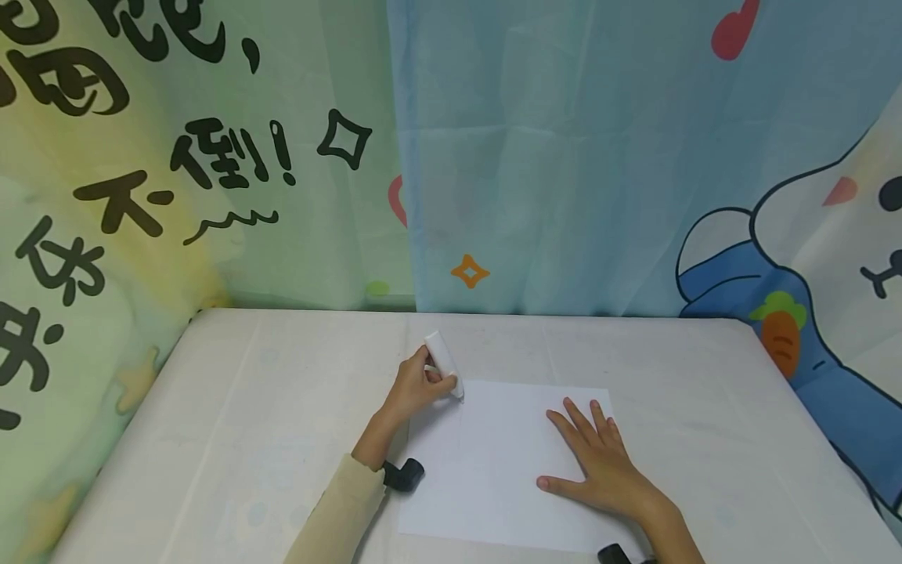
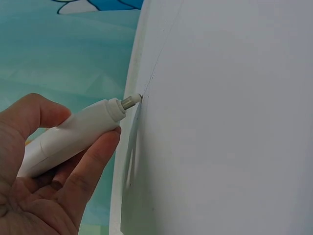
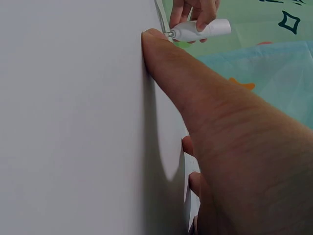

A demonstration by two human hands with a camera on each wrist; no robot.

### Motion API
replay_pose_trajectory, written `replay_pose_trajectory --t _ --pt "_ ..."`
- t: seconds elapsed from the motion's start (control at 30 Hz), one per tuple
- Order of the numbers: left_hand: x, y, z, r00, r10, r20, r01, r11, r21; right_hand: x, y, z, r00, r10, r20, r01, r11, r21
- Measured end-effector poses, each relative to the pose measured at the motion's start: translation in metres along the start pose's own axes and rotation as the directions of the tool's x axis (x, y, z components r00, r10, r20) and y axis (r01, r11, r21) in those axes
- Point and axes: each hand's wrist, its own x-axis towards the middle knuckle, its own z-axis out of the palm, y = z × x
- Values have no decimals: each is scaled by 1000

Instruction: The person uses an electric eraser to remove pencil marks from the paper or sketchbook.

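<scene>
My left hand (image 1: 417,385) grips a thick white pen-shaped tool (image 1: 439,356) between thumb and fingers. In the left wrist view, this tool (image 2: 73,134) has a short metal neck and a small pale tip, which meets the edge of a white sheet of paper (image 2: 220,122). From above, the tip is at the far left corner of the paper (image 1: 493,470). My right hand (image 1: 599,470) lies on the right part of the sheet with its fingers spread. In the right wrist view its thumb (image 3: 166,54) touches the paper, and part of the hand is hidden.
A white-covered table (image 1: 282,407) bears the sheet. Behind it hangs a printed cloth backdrop (image 1: 528,157) with dark characters and a cartoon animal. A black wrist camera (image 1: 404,475) is strapped to the left wrist; another (image 1: 613,554) shows at the right wrist.
</scene>
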Motion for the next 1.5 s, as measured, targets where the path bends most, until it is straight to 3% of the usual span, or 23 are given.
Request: replay_pose_trajectory --t 0.8,1.5 --pt "0 3 0 1000 -19 -14 19 1000 2 0 1 1 1000 -1 -4 1 1000 2" --pt "0 2 1 1000 -10 20 11 1000 -12 1 3 2 1000 -4 -7 4 1000 -8"
